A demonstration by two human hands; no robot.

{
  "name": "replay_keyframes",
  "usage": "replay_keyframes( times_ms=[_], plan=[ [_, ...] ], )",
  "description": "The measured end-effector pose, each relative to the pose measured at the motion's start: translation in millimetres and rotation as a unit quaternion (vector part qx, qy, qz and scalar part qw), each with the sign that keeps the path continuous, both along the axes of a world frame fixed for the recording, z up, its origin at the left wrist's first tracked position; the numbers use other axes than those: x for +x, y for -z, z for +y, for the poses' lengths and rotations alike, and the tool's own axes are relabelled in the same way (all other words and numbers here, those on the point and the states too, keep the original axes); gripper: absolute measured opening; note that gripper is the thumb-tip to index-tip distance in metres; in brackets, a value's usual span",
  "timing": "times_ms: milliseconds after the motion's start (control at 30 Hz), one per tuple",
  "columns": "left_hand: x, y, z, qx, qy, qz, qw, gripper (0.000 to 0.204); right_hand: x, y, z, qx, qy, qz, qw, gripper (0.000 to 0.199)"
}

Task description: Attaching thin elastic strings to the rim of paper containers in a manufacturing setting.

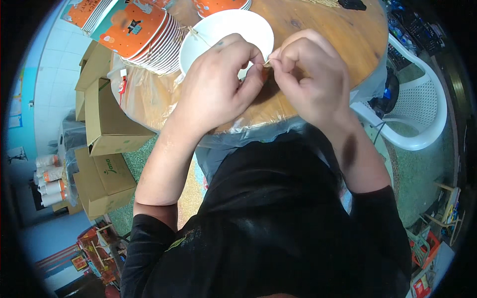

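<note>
Over the near edge of the round table, my left hand (218, 82) and my right hand (315, 74) face each other with their fingertips almost touching. Both are closed in a pinch on a thin straw-coloured string (267, 64), of which only a short bit shows between the fingers. Partly behind my left hand is a round white container (233, 25), probably a paper bucket. A loop of similar string (193, 33) sits at its left rim. To the left lies a tilted stack of orange printed paper buckets (141, 37).
More orange buckets (216, 6) are at the far side of the wooden table (343, 47), which has a clear plastic cover. Open cardboard boxes (117, 116) stand on the floor at left. A white plastic chair (422, 107) is at right. A small black object (353, 4) lies at the far edge.
</note>
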State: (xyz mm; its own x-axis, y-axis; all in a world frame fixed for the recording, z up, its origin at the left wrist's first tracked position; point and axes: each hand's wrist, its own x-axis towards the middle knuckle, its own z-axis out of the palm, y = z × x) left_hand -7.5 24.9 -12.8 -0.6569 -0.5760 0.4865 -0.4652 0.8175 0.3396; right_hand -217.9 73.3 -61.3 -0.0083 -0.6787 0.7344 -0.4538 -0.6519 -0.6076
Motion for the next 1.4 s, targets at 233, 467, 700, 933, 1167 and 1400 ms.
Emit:
replay_keyframes(
  times_ms=[233,467,700,933,1167,1400],
  plan=[
    [3,-7,-12,0.208,0.034,-0.012,0.977,0.005,14,19,-4,-0.050,0.069,-0.054,0.995,0.020],
    [5,-6,-17,0.325,0.025,-0.001,0.945,0.009,19,25,8,-0.039,0.074,-0.052,0.995,0.030],
    [3,-6,-17,0.380,0.009,0.009,0.925,0.011,27,32,8,-0.034,0.123,-0.067,0.990,0.026],
    [3,-8,-14,0.379,0.007,0.016,0.925,0.010,30,29,8,-0.013,0.134,-0.054,0.989,0.019],
    [3,11,-22,0.264,0.042,0.092,0.959,0.013,28,34,7,-0.008,0.040,-0.066,0.997,0.013],
    [-1,2,-17,0.200,-0.008,0.050,0.979,0.024,22,48,18,-0.042,-0.023,-0.039,0.998,0.011]
  ],
)
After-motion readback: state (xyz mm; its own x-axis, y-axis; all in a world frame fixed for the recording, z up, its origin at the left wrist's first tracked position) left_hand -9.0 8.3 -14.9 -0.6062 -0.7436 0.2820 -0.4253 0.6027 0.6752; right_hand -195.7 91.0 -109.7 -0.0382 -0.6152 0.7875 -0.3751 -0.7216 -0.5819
